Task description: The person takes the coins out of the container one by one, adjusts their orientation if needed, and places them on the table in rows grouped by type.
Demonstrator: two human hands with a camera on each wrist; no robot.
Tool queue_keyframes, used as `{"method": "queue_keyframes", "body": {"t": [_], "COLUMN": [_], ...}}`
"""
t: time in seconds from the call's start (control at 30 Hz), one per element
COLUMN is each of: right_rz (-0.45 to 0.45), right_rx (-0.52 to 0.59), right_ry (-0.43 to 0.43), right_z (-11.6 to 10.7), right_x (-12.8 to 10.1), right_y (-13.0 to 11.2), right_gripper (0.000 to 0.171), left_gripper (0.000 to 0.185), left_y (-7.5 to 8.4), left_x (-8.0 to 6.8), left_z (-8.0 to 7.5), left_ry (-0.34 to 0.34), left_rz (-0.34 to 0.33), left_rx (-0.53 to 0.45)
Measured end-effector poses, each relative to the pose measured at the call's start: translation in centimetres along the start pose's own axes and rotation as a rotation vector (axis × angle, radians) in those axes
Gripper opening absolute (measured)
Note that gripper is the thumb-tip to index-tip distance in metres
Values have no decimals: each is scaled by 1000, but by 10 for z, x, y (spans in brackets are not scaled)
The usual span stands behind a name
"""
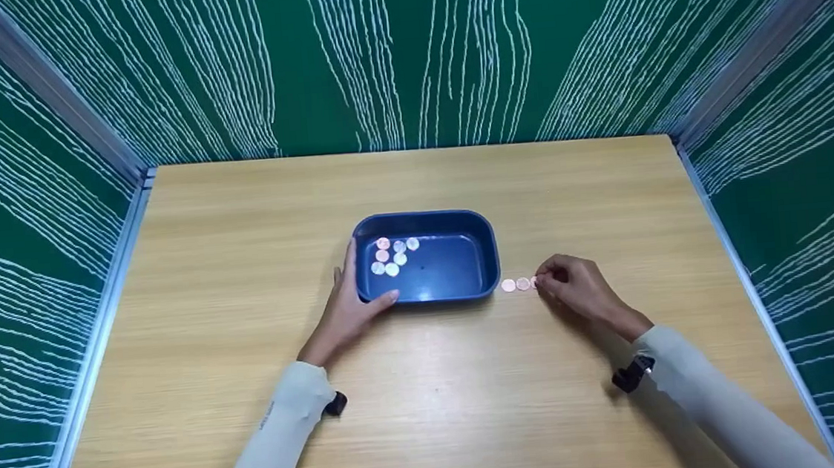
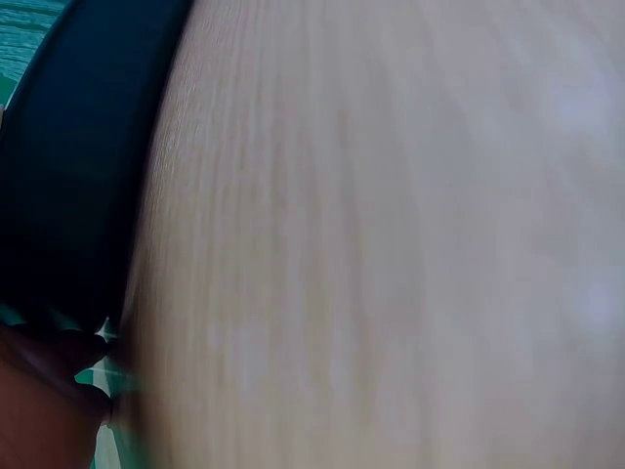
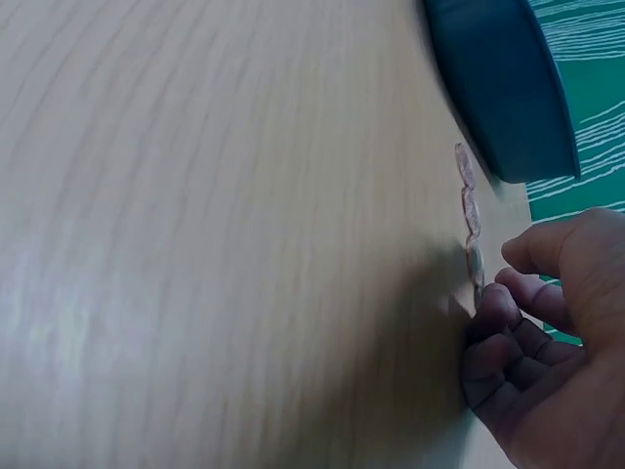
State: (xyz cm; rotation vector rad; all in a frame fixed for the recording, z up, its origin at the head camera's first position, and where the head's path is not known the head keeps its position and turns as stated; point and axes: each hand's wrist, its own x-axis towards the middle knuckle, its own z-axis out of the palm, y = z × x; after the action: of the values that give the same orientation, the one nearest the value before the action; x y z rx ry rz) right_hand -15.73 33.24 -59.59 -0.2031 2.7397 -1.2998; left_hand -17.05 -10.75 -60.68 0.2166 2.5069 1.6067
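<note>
1. Green walls [image 1: 403, 56] with white wavy lines are enclosing the work area on three sides.
2. Wooden table [image 1: 431, 411] is filling the floor of the enclosure, carrying everything else.
3. Blue tray [image 1: 489, 254] is sitting at the table's centre, with several coins [image 1: 393, 256] lying in its left part.
4. Left hand [image 1: 345, 310] is lying against the tray's left wall, fingers straight along it and thumb resting on the near rim, nothing gripped.
5. Right hand [image 1: 577, 284] is resting on the table just right of the tray, fingertips [image 3: 496, 305] curled and pinching the end coin [image 3: 476, 264].
6. Row of coins [image 1: 516, 284] is lying flat on the table, running from the tray's near right corner to the right hand.
</note>
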Motion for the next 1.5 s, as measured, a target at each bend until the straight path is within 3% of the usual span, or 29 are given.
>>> {"method": "queue_keyframes", "body": {"t": [0.2,0.5,0.83,1.1,1.5], "right_rz": [9,-68,-118,-184,-196], "right_rx": [39,-5,-9,-22,-25], "right_ry": [-21,21,9,-8,-39], "right_z": [0,1,3,5,22], "right_x": [3,17,32,52,81], "right_y": [-13,-39,-66,-88,-102], "right_gripper": [9,12,15,15,13], "left_gripper": [124,124,124,123,125], "left_y": [-1,-1,-1,-2,-4], "left_x": [1,1,1,1,2], "left_z": [0,1,2,1,2], "left_ry": [2,1,7,7,0], "left_rz": [5,-9,5,21,-11], "left_rx": [0,-7,-9,7,3]}}
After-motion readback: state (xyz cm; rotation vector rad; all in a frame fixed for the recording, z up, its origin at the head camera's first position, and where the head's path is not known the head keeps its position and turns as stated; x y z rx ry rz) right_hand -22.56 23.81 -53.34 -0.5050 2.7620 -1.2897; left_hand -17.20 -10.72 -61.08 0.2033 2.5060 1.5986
